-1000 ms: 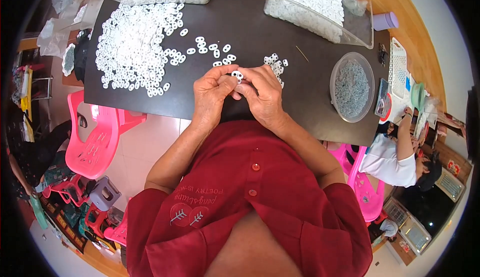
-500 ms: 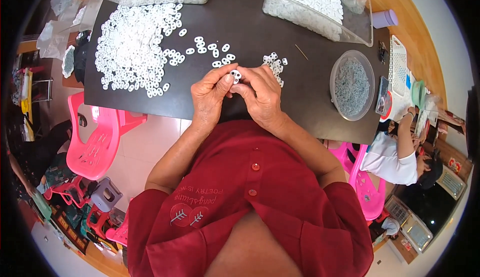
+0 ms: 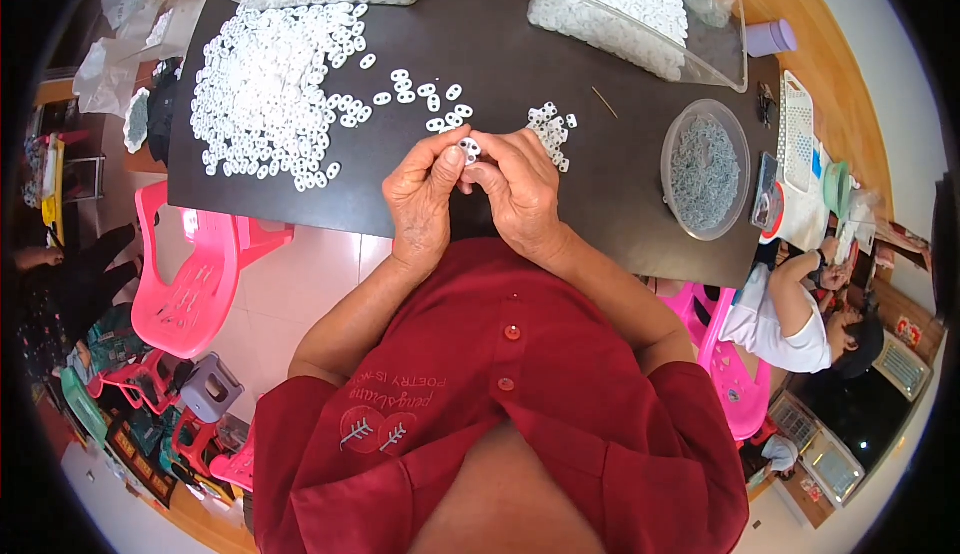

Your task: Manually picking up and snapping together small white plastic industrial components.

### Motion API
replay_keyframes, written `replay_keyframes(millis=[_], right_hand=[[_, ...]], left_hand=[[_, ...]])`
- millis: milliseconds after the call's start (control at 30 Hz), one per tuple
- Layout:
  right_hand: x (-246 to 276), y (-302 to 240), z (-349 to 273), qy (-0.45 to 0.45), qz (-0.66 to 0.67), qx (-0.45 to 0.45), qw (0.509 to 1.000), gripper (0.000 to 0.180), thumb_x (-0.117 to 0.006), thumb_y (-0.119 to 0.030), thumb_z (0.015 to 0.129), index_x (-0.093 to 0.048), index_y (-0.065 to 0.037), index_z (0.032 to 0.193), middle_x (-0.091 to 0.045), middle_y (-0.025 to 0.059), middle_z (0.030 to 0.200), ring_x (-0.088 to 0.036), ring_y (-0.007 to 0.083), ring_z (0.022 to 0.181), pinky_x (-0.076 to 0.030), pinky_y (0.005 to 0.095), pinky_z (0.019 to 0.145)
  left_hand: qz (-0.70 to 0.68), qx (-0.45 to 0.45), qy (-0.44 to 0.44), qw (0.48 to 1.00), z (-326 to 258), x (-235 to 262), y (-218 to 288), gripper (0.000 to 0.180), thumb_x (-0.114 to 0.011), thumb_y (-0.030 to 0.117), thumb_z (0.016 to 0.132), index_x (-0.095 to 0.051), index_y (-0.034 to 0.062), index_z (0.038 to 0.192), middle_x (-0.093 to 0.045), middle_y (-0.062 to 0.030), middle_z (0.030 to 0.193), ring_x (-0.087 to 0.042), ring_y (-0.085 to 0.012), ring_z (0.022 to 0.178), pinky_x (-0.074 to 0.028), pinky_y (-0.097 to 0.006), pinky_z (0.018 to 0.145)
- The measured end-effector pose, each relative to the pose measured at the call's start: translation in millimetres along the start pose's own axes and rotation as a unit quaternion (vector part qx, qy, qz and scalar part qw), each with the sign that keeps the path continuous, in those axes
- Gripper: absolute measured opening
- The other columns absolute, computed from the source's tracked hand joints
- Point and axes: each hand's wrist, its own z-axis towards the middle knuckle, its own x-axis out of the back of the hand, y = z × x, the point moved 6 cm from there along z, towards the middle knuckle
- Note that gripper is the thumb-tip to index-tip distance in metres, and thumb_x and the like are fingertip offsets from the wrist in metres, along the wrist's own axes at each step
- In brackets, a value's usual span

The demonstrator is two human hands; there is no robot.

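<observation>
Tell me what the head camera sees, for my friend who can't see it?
Two hands, left hand and right hand, pinch one small white ring over a dark table. A big pile of rings lies to the left, a round bowl to the right.

The single camera on my head looks steeply down, close over my chest and the near edge of the black table (image 3: 560,44); its fisheye bends the rim.

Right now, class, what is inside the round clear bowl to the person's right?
The round clear bowl holds a heap of tiny grey pieces; they cover its bottom, so anything beneath them is hidden.
</observation>
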Motion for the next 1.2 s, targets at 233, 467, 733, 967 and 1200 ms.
replay_keyframes(millis=[233,467,733,967,1200], right_hand=[[-1,1,1,0.002,0.028,0.001,1.000,0.029,-0.067,-0.002,0.072,-0.061,0.001,0.101,-0.059,0.0075,0.076,-0.052,0.0202,0.067,-0.042,0.0299,0.060],[1,5,0,0.004,0.028,-0.005,1.000,0.027,-0.066,-0.005,0.075,-0.059,0.000,0.101,-0.061,0.0090,0.082,-0.053,0.0241,0.069,-0.044,0.0335,0.060],[1,3,4,0.033,0.009,0.018,0.999,0.024,-0.064,0.001,0.073,-0.060,0.002,0.097,-0.057,0.0083,0.073,-0.050,0.0211,0.064,-0.041,0.0308,0.056],[0,-2,7,0.007,-0.001,0.012,1.000,0.027,-0.063,-0.003,0.076,-0.053,0.000,0.102,-0.055,0.0123,0.082,-0.050,0.0286,0.071,-0.041,0.0370,0.060],[7,-8,10,0.040,-0.001,0.031,0.999,0.026,-0.065,-0.004,0.074,-0.054,-0.001,0.098,-0.055,0.0118,0.079,-0.050,0.0279,0.066,-0.041,0.0368,0.057]], left_hand=[[0.009,-0.024,0.030,0.999,-1,-1,5,0.023,-0.057,0.012,0.089,-0.061,-0.0034,0.106,-0.058,-0.0023,0.085,-0.049,-0.0069,0.069,-0.043,-0.021,0.062],[0.002,-0.031,0.002,1.000,1,-5,4,0.022,-0.056,0.012,0.090,-0.061,-0.0036,0.105,-0.057,-0.0017,0.084,-0.048,-0.0068,0.068,-0.043,-0.021,0.062],[-0.014,-0.039,-0.002,0.999,4,-9,-1,0.020,-0.055,0.013,0.091,-0.060,-0.0036,0.101,-0.055,-0.0008,0.080,-0.046,-0.0064,0.066,-0.041,-0.020,0.060],[0.013,-0.068,0.035,0.997,5,-12,9,0.019,-0.053,0.013,0.092,-0.060,-0.0027,0.101,-0.054,0.0001,0.081,-0.047,-0.0059,0.069,-0.041,-0.020,0.063],[0.040,-0.073,0.018,0.996,-2,-21,27,0.019,-0.052,0.014,0.092,-0.059,-0.0016,0.101,-0.053,0.0017,0.080,-0.046,-0.0042,0.072,-0.041,-0.019,0.064]])
